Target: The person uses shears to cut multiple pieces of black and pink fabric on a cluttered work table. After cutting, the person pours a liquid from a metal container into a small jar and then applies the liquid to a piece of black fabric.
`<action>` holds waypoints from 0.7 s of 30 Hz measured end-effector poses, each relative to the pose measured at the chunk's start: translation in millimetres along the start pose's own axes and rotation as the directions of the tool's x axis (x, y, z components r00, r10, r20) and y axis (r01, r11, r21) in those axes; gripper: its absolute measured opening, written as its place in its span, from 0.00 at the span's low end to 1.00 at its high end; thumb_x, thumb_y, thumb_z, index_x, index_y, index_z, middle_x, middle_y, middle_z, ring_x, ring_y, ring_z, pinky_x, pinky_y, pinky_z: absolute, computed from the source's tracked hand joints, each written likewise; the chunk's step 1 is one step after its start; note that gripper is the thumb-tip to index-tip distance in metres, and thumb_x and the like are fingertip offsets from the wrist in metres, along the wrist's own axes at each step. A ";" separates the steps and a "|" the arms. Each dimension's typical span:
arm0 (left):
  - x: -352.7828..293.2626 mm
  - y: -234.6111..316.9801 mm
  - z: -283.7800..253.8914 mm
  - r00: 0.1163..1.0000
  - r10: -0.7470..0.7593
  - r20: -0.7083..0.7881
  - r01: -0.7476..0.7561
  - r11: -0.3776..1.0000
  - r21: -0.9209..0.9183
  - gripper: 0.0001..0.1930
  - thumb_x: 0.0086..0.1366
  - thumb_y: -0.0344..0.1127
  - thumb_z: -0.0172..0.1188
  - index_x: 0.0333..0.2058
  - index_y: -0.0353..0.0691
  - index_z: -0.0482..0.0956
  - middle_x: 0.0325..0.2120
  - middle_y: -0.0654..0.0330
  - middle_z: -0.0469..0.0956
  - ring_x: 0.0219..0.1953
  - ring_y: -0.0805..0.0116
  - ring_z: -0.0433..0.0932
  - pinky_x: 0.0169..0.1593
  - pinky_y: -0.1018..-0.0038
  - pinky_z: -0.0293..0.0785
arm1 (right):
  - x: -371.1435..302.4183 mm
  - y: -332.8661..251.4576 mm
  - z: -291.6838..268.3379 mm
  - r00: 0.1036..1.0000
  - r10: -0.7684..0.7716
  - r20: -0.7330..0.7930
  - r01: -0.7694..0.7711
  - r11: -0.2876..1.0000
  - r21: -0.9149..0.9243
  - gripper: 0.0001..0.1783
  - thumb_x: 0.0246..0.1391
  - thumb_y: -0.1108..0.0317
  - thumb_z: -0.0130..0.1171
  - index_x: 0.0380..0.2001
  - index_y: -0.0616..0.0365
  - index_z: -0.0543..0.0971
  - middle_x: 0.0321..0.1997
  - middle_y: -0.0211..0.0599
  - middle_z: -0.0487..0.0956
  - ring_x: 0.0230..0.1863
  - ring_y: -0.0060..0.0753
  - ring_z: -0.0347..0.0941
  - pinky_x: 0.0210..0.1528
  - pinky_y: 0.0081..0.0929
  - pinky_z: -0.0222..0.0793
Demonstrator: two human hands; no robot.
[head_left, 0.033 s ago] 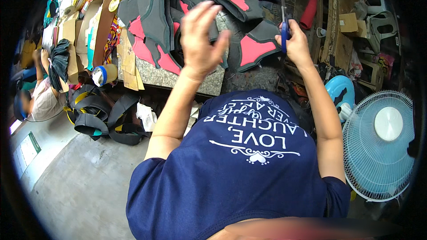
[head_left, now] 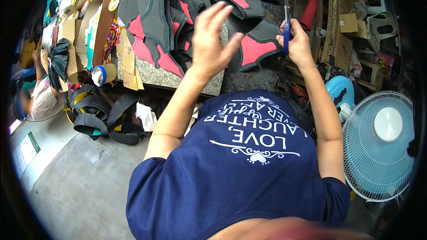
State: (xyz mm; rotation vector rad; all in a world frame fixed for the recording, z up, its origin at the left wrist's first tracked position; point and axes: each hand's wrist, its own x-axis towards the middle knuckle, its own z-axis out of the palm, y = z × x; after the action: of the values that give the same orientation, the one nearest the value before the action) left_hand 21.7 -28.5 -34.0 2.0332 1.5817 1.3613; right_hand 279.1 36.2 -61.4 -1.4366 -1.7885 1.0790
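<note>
My right hand (head_left: pixel 297 42) grips a pair of scissors (head_left: pixel 287 38) by its blue handles, the blades pointing away from me. Raised over the worktable, my left hand (head_left: pixel 213 40) has its fingers apart and holds nothing. Just right of it lies a cut piece of black and pink fabric (head_left: pixel 256 51). More dark grey and pink pieces (head_left: pixel 153 22) are piled to the left, and another folded piece (head_left: pixel 235 0) rests beyond my left hand. My left hand hides part of the pile.
A speckled board (head_left: pixel 213 86) lies at the table's near edge. Left are a lidded jar (head_left: pixel 104 74), brown cardboard (head_left: pixel 127 64) and black strap-like loops (head_left: pixel 106 113). A fan (head_left: pixel 378 146) stands at my right, near a red roll (head_left: pixel 308 11). Another person (head_left: pixel 44 95) sits far left.
My left hand has shifted to the right, toward the black and pink piece. My right hand and the scissors have moved very slightly right.
</note>
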 end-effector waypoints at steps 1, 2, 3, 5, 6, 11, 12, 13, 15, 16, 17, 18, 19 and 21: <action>1.0 6.7 14.5 0.997 -0.067 0.027 0.070 0.991 -0.118 0.30 0.59 0.45 0.65 0.56 0.34 0.70 0.55 0.45 0.70 0.58 0.48 0.67 0.62 0.60 0.64 | -4.0 -10.0 -3.6 0.999 -0.022 0.023 0.020 0.996 0.090 0.18 0.44 0.75 0.66 0.40 0.58 0.73 0.30 0.28 0.75 0.33 0.18 0.70 0.39 0.21 0.69; 2.5 10.8 25.3 0.987 -0.140 0.078 0.153 0.966 -0.209 0.30 0.59 0.44 0.64 0.55 0.32 0.71 0.55 0.45 0.70 0.58 0.49 0.68 0.62 0.61 0.64 | -8.0 -19.3 -5.8 0.999 0.013 0.032 -0.016 0.994 0.105 0.18 0.44 0.74 0.67 0.39 0.58 0.73 0.31 0.27 0.75 0.34 0.18 0.71 0.40 0.21 0.69; 5.0 11.2 31.5 0.977 -0.150 0.154 0.176 0.968 -0.176 0.29 0.60 0.44 0.64 0.55 0.32 0.71 0.56 0.45 0.70 0.58 0.49 0.67 0.62 0.61 0.63 | -10.9 -27.7 -6.5 0.999 0.007 0.039 -0.013 0.990 0.139 0.17 0.44 0.74 0.67 0.39 0.58 0.73 0.32 0.27 0.74 0.35 0.19 0.71 0.41 0.21 0.69; 10.0 11.4 39.6 0.961 -0.144 0.238 0.173 0.979 -0.106 0.27 0.60 0.44 0.63 0.53 0.32 0.72 0.53 0.46 0.72 0.57 0.49 0.68 0.60 0.59 0.65 | -14.5 -39.6 -2.8 0.998 -0.001 0.063 -0.013 0.972 0.233 0.17 0.44 0.74 0.68 0.38 0.56 0.74 0.34 0.25 0.73 0.37 0.19 0.70 0.42 0.21 0.69; 11.4 10.7 39.0 0.966 -0.171 0.191 0.191 0.978 -0.086 0.26 0.60 0.44 0.63 0.51 0.32 0.73 0.51 0.46 0.73 0.56 0.49 0.68 0.59 0.59 0.65 | -15.6 -43.2 1.1 0.997 0.057 0.045 -0.067 0.960 0.271 0.17 0.44 0.74 0.68 0.38 0.55 0.74 0.34 0.25 0.73 0.37 0.19 0.70 0.43 0.20 0.69; 3.3 12.6 29.3 0.904 -0.401 0.148 0.396 0.916 0.065 0.26 0.58 0.49 0.65 0.47 0.34 0.74 0.40 0.47 0.77 0.48 0.49 0.74 0.52 0.59 0.70 | -24.7 -44.0 20.2 0.965 0.236 0.114 -0.261 0.827 0.498 0.20 0.44 0.73 0.67 0.43 0.55 0.74 0.39 0.25 0.73 0.42 0.20 0.69 0.49 0.20 0.65; -1.1 11.9 28.1 0.858 -0.470 0.207 0.465 0.882 0.076 0.27 0.58 0.50 0.65 0.47 0.34 0.74 0.40 0.47 0.78 0.46 0.48 0.76 0.52 0.59 0.71 | -27.0 -42.9 22.0 0.956 0.262 0.135 -0.293 0.791 0.537 0.20 0.44 0.73 0.67 0.43 0.55 0.74 0.39 0.25 0.73 0.42 0.20 0.69 0.49 0.20 0.65; -4.8 10.1 28.9 0.745 -0.569 0.349 0.575 0.812 0.095 0.29 0.58 0.52 0.65 0.48 0.32 0.73 0.38 0.45 0.80 0.42 0.45 0.79 0.50 0.59 0.73 | -27.8 -41.4 23.4 0.942 0.290 0.169 -0.335 0.796 0.504 0.20 0.45 0.72 0.67 0.43 0.56 0.74 0.39 0.26 0.74 0.42 0.20 0.70 0.49 0.20 0.65; -8.9 0.3 30.4 0.594 -0.587 0.550 0.737 0.671 -0.079 0.26 0.60 0.48 0.64 0.46 0.29 0.77 0.36 0.44 0.82 0.39 0.56 0.82 0.47 0.66 0.75 | -28.2 -38.6 19.6 0.946 0.222 0.235 -0.301 0.870 0.390 0.19 0.46 0.72 0.67 0.43 0.56 0.74 0.39 0.26 0.73 0.42 0.20 0.70 0.49 0.19 0.65; -8.8 -7.0 30.9 0.548 -0.569 0.613 0.812 0.536 -0.229 0.24 0.60 0.47 0.63 0.45 0.29 0.79 0.35 0.46 0.83 0.38 0.61 0.82 0.46 0.69 0.76 | -27.1 -37.1 15.3 0.948 0.163 0.272 -0.255 0.902 0.347 0.19 0.46 0.72 0.66 0.43 0.56 0.74 0.39 0.26 0.73 0.42 0.20 0.70 0.49 0.19 0.65; -9.7 -12.6 31.0 0.612 -0.547 0.571 0.767 0.586 -0.261 0.21 0.61 0.44 0.63 0.43 0.29 0.81 0.34 0.49 0.84 0.36 0.69 0.82 0.44 0.72 0.76 | -24.9 -35.1 11.7 0.949 0.120 0.292 -0.207 0.935 0.288 0.16 0.51 0.65 0.65 0.40 0.57 0.73 0.34 0.28 0.75 0.37 0.19 0.72 0.43 0.18 0.66; -9.5 -18.2 30.9 0.646 -0.547 0.532 0.738 0.625 -0.254 0.19 0.61 0.41 0.63 0.43 0.29 0.81 0.34 0.51 0.84 0.36 0.70 0.81 0.44 0.72 0.76 | -23.2 -33.1 4.1 0.897 0.170 0.408 -0.302 0.910 0.284 0.16 0.53 0.61 0.64 0.39 0.57 0.73 0.31 0.29 0.75 0.34 0.19 0.72 0.40 0.17 0.66; -8.0 -24.1 29.4 0.705 -0.520 0.482 0.697 0.635 -0.334 0.19 0.61 0.41 0.63 0.43 0.29 0.81 0.34 0.52 0.84 0.36 0.70 0.81 0.44 0.73 0.76 | -21.1 -30.8 -5.9 0.823 0.218 0.524 -0.398 0.880 0.259 0.17 0.55 0.57 0.63 0.38 0.56 0.73 0.29 0.30 0.76 0.32 0.19 0.72 0.37 0.17 0.67; -3.2 -33.7 22.9 0.745 -0.512 0.428 0.664 0.626 -0.408 0.18 0.60 0.39 0.64 0.44 0.29 0.80 0.33 0.53 0.84 0.35 0.73 0.81 0.43 0.76 0.76 | -22.7 -26.5 -21.8 0.721 0.203 0.662 -0.497 0.818 0.290 0.27 0.57 0.41 0.58 0.36 0.57 0.72 0.21 0.33 0.76 0.23 0.21 0.72 0.28 0.17 0.66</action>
State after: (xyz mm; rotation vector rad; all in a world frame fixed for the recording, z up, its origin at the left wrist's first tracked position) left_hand 17.6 -10.1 -70.2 1.1296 1.3512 1.0359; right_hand 289.9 16.8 -26.8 -1.2386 -1.4817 2.2199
